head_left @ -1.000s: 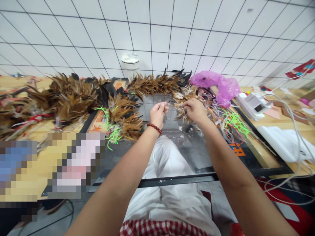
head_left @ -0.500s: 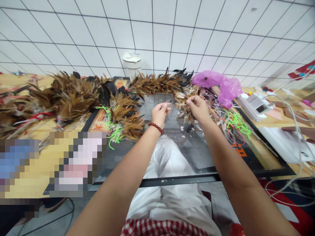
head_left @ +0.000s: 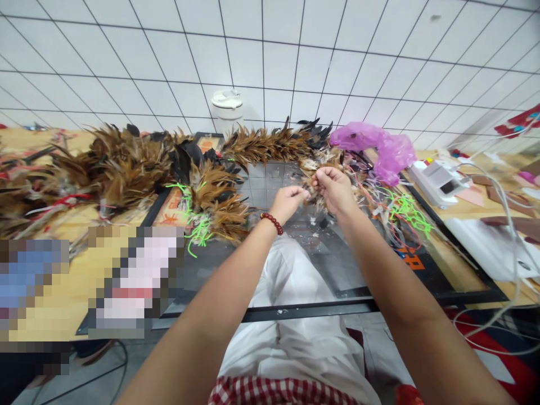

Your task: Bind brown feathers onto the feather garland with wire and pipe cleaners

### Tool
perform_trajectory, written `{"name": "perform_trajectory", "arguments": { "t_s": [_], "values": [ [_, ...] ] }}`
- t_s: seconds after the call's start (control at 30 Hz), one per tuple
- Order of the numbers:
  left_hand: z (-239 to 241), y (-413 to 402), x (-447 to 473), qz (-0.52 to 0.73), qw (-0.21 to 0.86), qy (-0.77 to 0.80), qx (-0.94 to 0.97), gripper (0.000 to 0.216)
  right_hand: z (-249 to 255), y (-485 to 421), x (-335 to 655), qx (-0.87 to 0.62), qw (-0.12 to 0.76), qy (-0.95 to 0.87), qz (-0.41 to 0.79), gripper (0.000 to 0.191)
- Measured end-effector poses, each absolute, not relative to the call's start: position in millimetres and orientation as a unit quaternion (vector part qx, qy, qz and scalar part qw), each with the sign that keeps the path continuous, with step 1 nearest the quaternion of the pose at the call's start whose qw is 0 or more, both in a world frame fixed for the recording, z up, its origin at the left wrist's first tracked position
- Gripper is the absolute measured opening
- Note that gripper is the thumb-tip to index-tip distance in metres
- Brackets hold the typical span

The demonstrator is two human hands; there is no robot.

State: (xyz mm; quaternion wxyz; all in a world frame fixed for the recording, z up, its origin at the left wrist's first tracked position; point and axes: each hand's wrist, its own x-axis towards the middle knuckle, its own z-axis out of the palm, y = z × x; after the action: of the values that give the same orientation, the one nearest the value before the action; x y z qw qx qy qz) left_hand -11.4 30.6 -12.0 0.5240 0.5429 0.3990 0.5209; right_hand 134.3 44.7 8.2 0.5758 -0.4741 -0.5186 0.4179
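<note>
My left hand (head_left: 290, 203), with a red bead bracelet (head_left: 272, 223) at its wrist, is closed in a pinch; I cannot make out what its fingertips hold. Just right of it, my right hand (head_left: 336, 190) pinches what looks like a small brown feather. The fingertips of both hands are close together over the glass tabletop (head_left: 270, 183). Beside and behind my right hand lies a pile of loose feathers (head_left: 312, 165). Brown feather bundles (head_left: 270, 144) line the back, and another feather bundle (head_left: 221, 208) with bright green strings (head_left: 198, 228) lies to the left.
At the back stand a white lidded cup (head_left: 228, 109) and a crumpled purple plastic bag (head_left: 379, 149). Green cords (head_left: 407, 212) tangle on the right, near a white device (head_left: 439, 183) and white cables (head_left: 512, 242). More feathers (head_left: 126, 163) cover the left side. A blurred patch hides part of it.
My left hand has moved right and slightly down, towards my right hand. My right hand has shifted slightly left, so the fingertips are now nearly together.
</note>
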Motion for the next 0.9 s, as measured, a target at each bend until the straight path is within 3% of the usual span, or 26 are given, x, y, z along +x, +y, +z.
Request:
{"name": "perform_trajectory", "arguments": {
  "t_s": [0.1,0.17,0.23,0.33,0.63,0.9],
  "values": [
    [-16.2,34.9,-11.5,0.572,0.479,0.433,0.506,0.019,7.7,39.6,132.1,-0.517,0.553,-0.615,0.218,0.016],
    [-17.5,38.1,-13.0,0.605,0.464,0.437,0.476,0.020,6.9,32.3,125.0,-0.490,0.492,-0.712,0.101,0.030],
    [-17.1,39.8,-14.6,0.624,0.468,0.413,0.470,0.023,4.2,25.5,115.0,-0.443,0.424,-0.788,0.063,0.043],
    [-15.6,39.7,-16.1,0.634,0.481,0.378,0.473,0.024,-2.5,21.4,103.4,-0.425,0.386,-0.815,0.079,0.046],
    [-20.5,44.1,-16.5,0.649,0.471,0.426,0.418,0.020,-12.0,31.0,107.4,-0.506,0.475,-0.695,0.186,0.017],
    [-18.0,44.7,-15.3,0.651,0.492,0.444,0.370,0.011,-20.1,36.4,100.5,-0.497,0.560,-0.583,0.316,0.023]
  ]
}}
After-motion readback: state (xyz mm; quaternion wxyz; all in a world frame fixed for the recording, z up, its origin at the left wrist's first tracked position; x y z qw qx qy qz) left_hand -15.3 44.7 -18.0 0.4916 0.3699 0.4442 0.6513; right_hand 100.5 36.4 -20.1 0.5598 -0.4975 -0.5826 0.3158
